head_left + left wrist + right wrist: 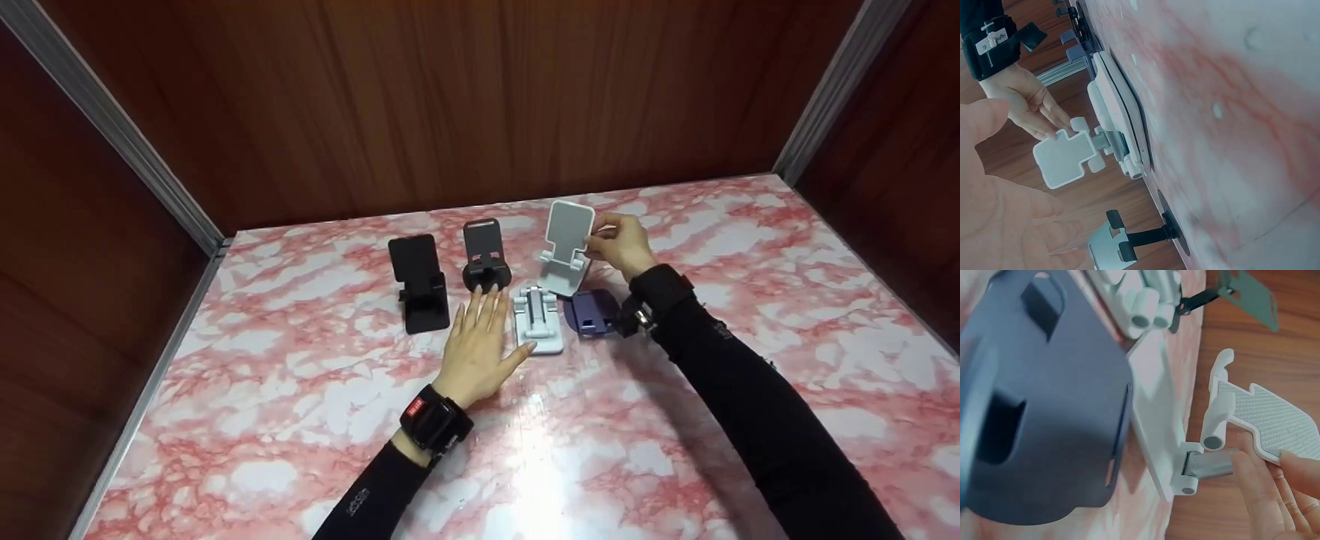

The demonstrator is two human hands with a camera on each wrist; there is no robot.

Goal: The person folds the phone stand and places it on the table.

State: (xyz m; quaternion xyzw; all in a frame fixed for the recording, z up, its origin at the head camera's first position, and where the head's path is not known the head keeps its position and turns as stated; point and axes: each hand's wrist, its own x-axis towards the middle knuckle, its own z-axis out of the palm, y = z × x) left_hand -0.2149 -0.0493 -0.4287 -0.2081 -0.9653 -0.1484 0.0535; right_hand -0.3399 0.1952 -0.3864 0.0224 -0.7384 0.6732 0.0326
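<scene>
Dark reddish-brown wood panels (pixel 420 105) wall the space behind and on both sides, with grey metal strips (pixel 106 112) at the corners. Below them spreads a glossy tabletop (pixel 300 450), pink-red and white like marble, catching a bright glare near its front middle.

Toward the back, right of centre, is the white phone stand (pixel 571 225), unfolded. Its plate rises with the long axis upward, leaning back; the grey pad and two small front hooks face me. Its base runs lengthwise away from me along the table.

My right hand (pixel 622 241) comes in from the right and pinches the plate's right edge between thumb and fingers, the wrist bent inward. That arm, in a black sleeve (pixel 735 390), slants up from the lower right, passing beside a purple stand (pixel 592 311).

My left hand (pixel 474 349) is palm down above the table, fingers straight and slightly spread, thumb out wide, holding nothing. Its fingers point away from me toward a dark round-based stand (pixel 484 238); the thumb tip overlaps the front edge of a folded white stand (pixel 551 322), and I cannot tell whether they touch. A tall black stand (pixel 415 255) is up to the left.
</scene>
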